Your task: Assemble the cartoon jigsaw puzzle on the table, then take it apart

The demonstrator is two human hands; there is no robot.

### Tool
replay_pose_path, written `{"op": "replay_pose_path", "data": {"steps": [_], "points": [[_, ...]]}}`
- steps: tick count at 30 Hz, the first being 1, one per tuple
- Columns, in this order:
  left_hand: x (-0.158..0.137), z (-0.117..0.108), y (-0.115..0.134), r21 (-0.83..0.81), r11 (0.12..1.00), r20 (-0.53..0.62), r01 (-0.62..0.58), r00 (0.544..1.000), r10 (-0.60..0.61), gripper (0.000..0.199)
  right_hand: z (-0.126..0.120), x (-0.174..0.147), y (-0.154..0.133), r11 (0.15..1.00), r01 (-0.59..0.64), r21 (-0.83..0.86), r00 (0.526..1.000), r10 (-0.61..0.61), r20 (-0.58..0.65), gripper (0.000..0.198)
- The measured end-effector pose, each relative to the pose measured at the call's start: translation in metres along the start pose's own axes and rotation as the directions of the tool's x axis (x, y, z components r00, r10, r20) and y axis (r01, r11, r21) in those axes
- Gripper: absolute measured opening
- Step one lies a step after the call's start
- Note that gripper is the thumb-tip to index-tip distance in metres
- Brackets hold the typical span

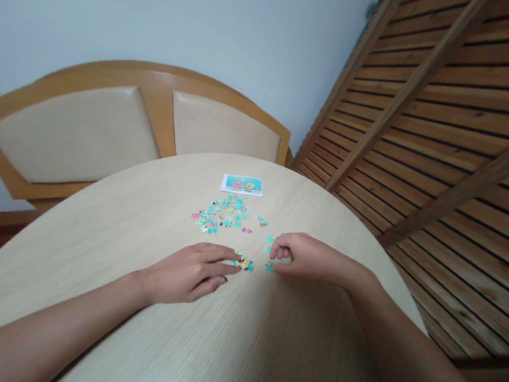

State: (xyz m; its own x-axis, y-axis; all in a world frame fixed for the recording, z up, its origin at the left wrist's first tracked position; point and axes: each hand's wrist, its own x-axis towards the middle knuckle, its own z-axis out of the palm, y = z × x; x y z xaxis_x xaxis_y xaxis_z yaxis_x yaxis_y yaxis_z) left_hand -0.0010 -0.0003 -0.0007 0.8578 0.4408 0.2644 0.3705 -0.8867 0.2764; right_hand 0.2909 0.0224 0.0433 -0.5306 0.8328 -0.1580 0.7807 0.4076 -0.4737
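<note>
My left hand [200,269] lies nearly flat with its fingers stretched out. Its fingertips rest on a small cluster of yellow and turquoise jigsaw puzzle pieces [243,262], partly covering it. To the right, my right hand [300,255] is over the table with curled fingers and the thumb a little apart from them. Its thumb tip is beside a dark-and-turquoise puzzle piece [268,266]; whether they touch, I cannot tell. Turquoise pieces [270,240] lie just left of its knuckles, partly hidden by the fingers. No held piece shows in either hand.
Beyond my hands, many loose puzzle pieces [223,215] are scattered on the round wooden table [144,336]. A picture card [242,184] with cartoon figures lies behind them. A padded bench back [154,111] stands against the wall, and wooden slats [441,142] rise at right.
</note>
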Motion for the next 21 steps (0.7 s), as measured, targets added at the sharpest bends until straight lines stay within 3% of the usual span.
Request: {"op": "replay_pose_path", "data": {"steps": [5,11,21], "points": [[0.0,-0.001,0.001,0.007,1.0,0.007,0.004,1.0,-0.004,0.037,0.004,0.003,0.005,0.996,0.09,-0.01,0.996,-0.09,0.013,0.024],[0.0,-0.001,0.001,0.005,1.0,-0.015,-0.008,1.0,0.008,0.038,0.005,0.004,0.0,0.997,0.074,-0.012,0.997,-0.074,0.025,0.019],[0.0,-0.001,0.002,0.035,0.999,-0.003,-0.004,1.0,0.004,0.035,0.014,0.008,-0.006,0.987,0.161,-0.003,0.986,-0.161,-0.037,0.016]]}}
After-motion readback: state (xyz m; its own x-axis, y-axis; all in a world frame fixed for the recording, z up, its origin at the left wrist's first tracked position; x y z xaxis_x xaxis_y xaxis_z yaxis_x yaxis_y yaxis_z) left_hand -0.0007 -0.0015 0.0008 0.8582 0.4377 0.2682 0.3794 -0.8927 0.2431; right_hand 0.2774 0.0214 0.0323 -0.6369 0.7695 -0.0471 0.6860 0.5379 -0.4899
